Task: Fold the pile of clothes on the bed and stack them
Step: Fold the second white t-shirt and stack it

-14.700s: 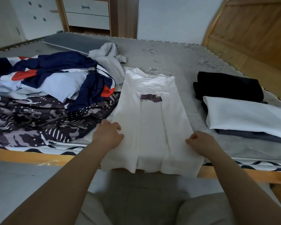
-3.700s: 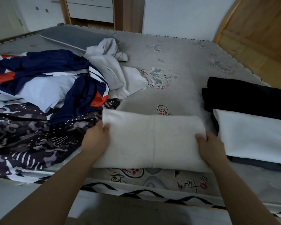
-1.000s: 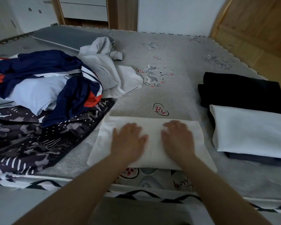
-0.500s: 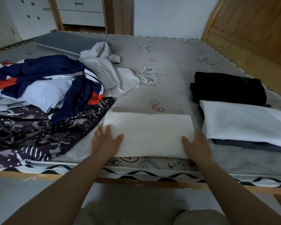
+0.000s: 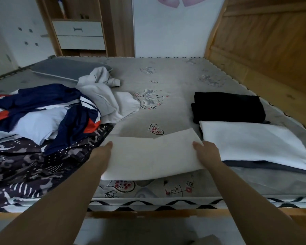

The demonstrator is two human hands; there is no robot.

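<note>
A folded white shirt (image 5: 152,156) is lifted off the mattress near the bed's front edge. My left hand (image 5: 103,153) holds its left end and my right hand (image 5: 206,152) holds its right end, fingers tucked under the cloth with thumbs on top. To the right lies a stack of folded clothes: a white piece (image 5: 254,144) over a dark grey one (image 5: 265,166), with a folded black garment (image 5: 228,107) behind. The unfolded pile lies on the left: a navy, white and red jacket (image 5: 42,110), a camouflage garment (image 5: 30,167), and a light grey garment (image 5: 104,96).
The grey patterned mattress (image 5: 166,82) has a wooden headboard (image 5: 265,41) on the right and a wooden front rail (image 5: 166,213). A grey pillow (image 5: 67,68) lies at the far left. A cabinet with white drawers (image 5: 79,35) stands behind the bed.
The white shirt went from long to folded into a rectangle. Within the last second my hands moved from pressing its top to its two ends and lifted it off the mattress.
</note>
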